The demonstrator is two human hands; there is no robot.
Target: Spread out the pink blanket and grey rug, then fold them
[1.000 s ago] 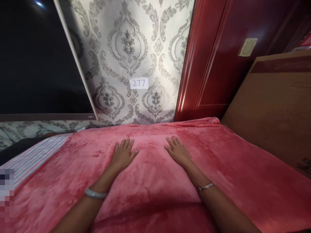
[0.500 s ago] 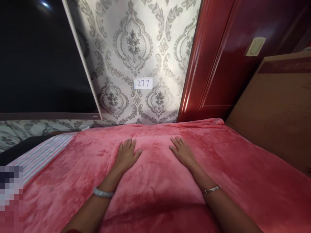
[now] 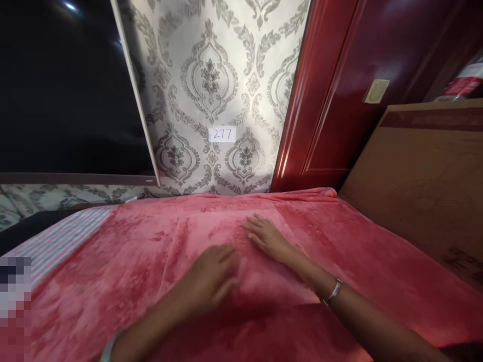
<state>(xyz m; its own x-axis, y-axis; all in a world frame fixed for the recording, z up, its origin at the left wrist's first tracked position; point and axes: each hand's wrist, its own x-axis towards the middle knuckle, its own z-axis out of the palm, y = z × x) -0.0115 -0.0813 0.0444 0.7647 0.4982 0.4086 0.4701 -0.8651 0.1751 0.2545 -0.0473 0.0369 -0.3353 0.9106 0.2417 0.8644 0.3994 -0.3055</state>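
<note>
A pink plush blanket covers the surface in front of me, and a lighter, rectangular folded piece of the same plush cloth lies on it in the middle. My right hand rests palm down on the upper right of this folded piece, fingers stretched out. Over its centre is my left hand, blurred by motion; its fingers are bent and its thumb stands apart from them. Nothing shows in either hand. Whether the left hand touches the cloth I cannot tell. Each wrist wears a bracelet.
At the left, a large black screen stands by the patterned wall, above a striped cloth. A paper label reads 277. On the right are a dark red wood panel and a cardboard box, with a red-and-white item behind it.
My left hand has come off the folded piece's upper left, moving right and nearer to me, its fingers bending. My right hand has slid left across the cloth. The view has shifted slightly right.
</note>
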